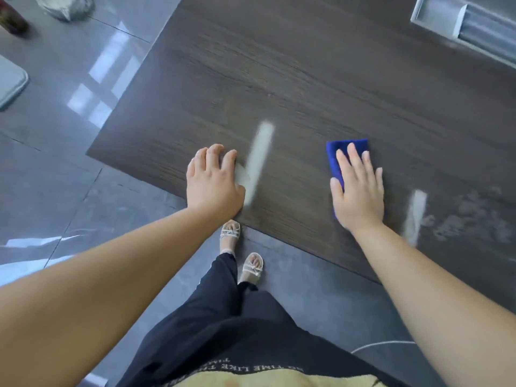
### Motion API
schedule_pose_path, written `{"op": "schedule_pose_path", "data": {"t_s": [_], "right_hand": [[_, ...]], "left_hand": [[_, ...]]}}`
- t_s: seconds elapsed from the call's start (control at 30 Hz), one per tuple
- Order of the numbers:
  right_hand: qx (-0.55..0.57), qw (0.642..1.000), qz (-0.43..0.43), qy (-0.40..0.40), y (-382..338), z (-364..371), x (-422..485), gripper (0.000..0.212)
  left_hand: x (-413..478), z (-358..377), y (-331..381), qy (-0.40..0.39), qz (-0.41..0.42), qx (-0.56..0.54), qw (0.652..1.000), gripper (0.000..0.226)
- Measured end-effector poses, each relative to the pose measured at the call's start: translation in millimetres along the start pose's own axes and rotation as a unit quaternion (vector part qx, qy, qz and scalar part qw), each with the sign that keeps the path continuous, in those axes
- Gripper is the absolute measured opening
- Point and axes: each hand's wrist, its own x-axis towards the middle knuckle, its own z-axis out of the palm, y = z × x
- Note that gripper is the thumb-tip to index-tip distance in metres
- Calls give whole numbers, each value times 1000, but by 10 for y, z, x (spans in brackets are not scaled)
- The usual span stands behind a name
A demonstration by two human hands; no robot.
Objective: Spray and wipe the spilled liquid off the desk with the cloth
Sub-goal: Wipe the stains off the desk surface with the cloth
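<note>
A folded blue cloth (339,156) lies on the dark wood desk (307,79) near its front edge. My right hand (358,188) presses flat on the cloth with straight fingers. My left hand (213,181) rests on the desk near its front left corner, fingers loosely bent and holding nothing. A patch of wet smears (469,216) shines on the desk to the right of my right hand. No spray bottle is in view.
A metal cable tray (469,20) is set into the desk at the far right. Pale light streaks reflect on the desk top. Glossy grey floor tiles (69,135) lie left of the desk, with a dark bottle (12,16) and a grey bag at the far left.
</note>
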Motion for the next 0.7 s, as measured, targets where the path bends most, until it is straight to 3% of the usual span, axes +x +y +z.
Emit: {"op": "schedule_pose_path", "data": {"t_s": [0.07,0.1,0.13,0.23,0.33,0.4,0.47,0.6,0.7], "right_hand": [[7,993,114,25,-414,83,5,59],[11,992,121,23,-659,148,1,60],[14,996,89,20,-893,211,-33,61],[8,994,-109,-8,-1202,301,-293,59],[-5,964,-263,-36,-820,259,-457,54],[-12,956,-292,-28,-545,205,-507,51],[-9,966,-256,-25,-509,195,-525,50],[-5,997,-75,-9,-1139,290,-362,56],[8,999,-41,-3,-1889,424,-133,60]], "left_hand": [[-86,11,-48,-6,-14,-4,1000,59],[-113,13,-89,-5,-18,-6,1000,59],[-144,9,-135,-5,-22,-5,1000,60],[-184,-38,-292,-5,-29,7,1000,60],[-160,-95,-498,-10,-24,30,999,63],[-131,-113,-626,-17,-4,51,999,67],[-114,-130,-727,-27,19,60,998,69],[-90,-218,-922,-23,15,-10,1000,56],[-76,-285,-1093,-10,-2,-36,999,53]]}}
